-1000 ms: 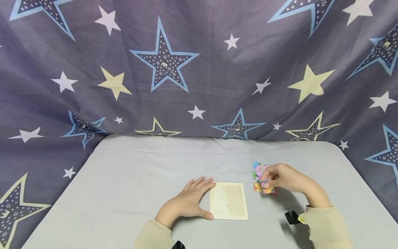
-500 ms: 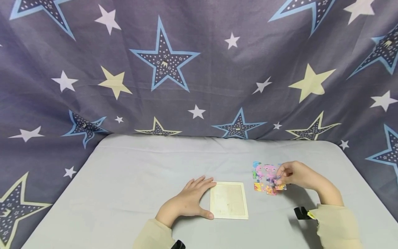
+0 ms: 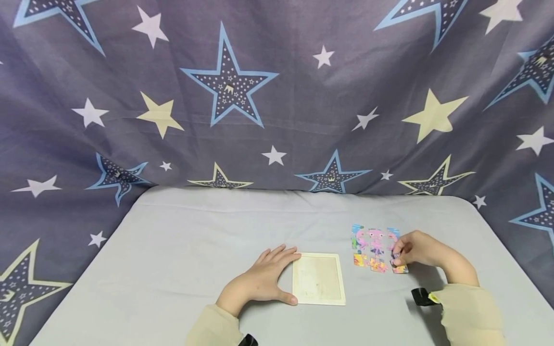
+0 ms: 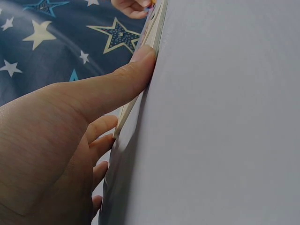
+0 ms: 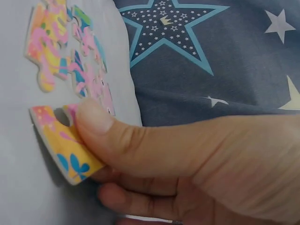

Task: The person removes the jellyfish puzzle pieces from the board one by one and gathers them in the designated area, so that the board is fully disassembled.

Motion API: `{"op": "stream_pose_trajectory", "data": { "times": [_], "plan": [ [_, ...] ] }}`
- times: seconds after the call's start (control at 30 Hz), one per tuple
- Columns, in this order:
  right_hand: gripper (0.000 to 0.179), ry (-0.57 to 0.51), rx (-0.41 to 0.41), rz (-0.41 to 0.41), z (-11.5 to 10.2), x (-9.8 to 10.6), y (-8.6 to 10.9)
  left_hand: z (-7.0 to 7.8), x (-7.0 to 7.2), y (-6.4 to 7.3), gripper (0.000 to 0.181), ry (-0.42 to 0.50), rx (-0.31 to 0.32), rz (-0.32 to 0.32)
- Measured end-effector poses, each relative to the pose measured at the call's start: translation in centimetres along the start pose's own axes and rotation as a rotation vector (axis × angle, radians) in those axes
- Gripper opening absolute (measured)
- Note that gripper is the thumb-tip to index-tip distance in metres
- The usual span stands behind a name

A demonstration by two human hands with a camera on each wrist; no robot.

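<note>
Between thumb and fingers, my right hand [image 3: 426, 252] pinches a yellow jigsaw puzzle piece [image 5: 65, 140] with a blue butterfly shape on it. The piece is at the near right corner of several pink, blue and yellow puzzle pieces [image 3: 375, 235] laid out in loose rows. In the right wrist view, the held piece stands apart from its neighbour. My left hand [image 3: 259, 281] lies with fingers spread at the left side of a square pale wooden puzzle tray [image 3: 318, 303]. Its thumb and index finger touch the tray's edge. Bare wood shows inside the raised rim.
A light grey cloth covers the table [image 3: 195, 240]. Dark star-patterned fabric [image 3: 294, 96] hangs behind and at both sides of it. Black straps [image 3: 424, 297] show at my wrists below the beige sleeves.
My right hand has moved right from the left part of the puzzle pieces to the near right corner, uncovering the middle and right columns. The left hand and tray have stayed still.
</note>
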State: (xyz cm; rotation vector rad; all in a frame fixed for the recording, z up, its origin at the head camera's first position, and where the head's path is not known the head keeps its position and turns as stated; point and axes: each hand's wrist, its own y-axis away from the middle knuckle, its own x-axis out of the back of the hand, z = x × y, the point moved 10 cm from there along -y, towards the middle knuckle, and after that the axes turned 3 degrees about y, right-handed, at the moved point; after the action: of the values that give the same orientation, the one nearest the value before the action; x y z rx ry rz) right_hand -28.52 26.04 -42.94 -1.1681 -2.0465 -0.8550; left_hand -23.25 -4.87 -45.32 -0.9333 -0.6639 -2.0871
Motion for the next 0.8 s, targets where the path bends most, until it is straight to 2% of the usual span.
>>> {"op": "stream_pose_trajectory", "data": {
  "times": [0.37, 0.63, 0.8],
  "plan": [
    [0.021, 0.059, -0.029, 0.010, 0.0, 0.1, 0.0, 0.0, 0.0, 0.1, 0.106, 0.014, 0.007, -0.006],
    [0.022, 0.108, -0.131, 0.022, 0.6, 0.9, 0.2, -0.2, -0.1, -0.6, 0.105, 0.005, -0.003, -0.032],
    [0.017, 0.148, -0.158, 0.043, 0.6, 1.5, 0.3, -0.1, 0.1, -1.2, 0.103, 0.033, -0.021, -0.043]
  ]
}}
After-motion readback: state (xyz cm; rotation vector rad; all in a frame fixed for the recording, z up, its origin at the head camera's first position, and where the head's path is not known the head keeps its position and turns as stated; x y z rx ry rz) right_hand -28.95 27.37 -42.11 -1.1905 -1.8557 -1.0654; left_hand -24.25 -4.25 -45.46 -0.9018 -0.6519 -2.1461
